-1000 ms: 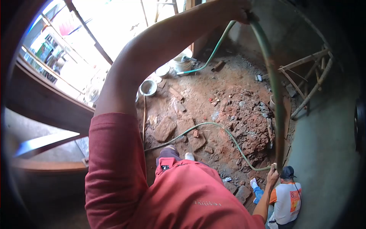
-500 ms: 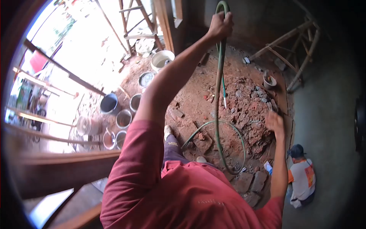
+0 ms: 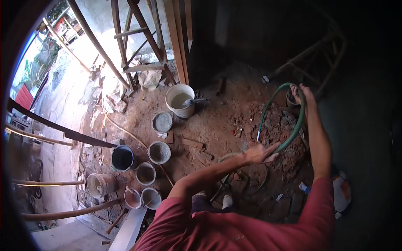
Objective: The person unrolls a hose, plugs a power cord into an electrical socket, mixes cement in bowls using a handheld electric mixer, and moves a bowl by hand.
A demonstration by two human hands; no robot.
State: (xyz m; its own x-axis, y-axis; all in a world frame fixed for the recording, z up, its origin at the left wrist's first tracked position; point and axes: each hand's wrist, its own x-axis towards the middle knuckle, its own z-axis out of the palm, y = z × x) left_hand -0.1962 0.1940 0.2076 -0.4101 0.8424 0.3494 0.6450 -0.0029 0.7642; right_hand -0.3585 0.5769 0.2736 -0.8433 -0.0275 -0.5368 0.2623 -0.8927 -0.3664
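Note:
A green hose (image 3: 298, 121) loops in front of me, its thin pale-tipped end hanging over a heap of reddish rubble (image 3: 278, 125). My right hand (image 3: 302, 93) is raised at the top of the loop, with its fingers round the hose. Lower and to the left, my left hand (image 3: 260, 154) lies against the hose with its fingers stretched out. Behind that hand the hose runs on toward the ground near my feet, where a further curve of it shows dimly.
Several buckets, among them a large white one (image 3: 180, 100) and a dark one (image 3: 122, 158), stand at the left. Wooden trestles (image 3: 142, 46) and poles rise behind. A person (image 3: 342, 193) in a pale shirt is low at the right, partly hidden by my arm.
My left hand has come down from high up to the lower part of the hose. My right hand has risen and now grips the hose. The view has swung toward the buckets.

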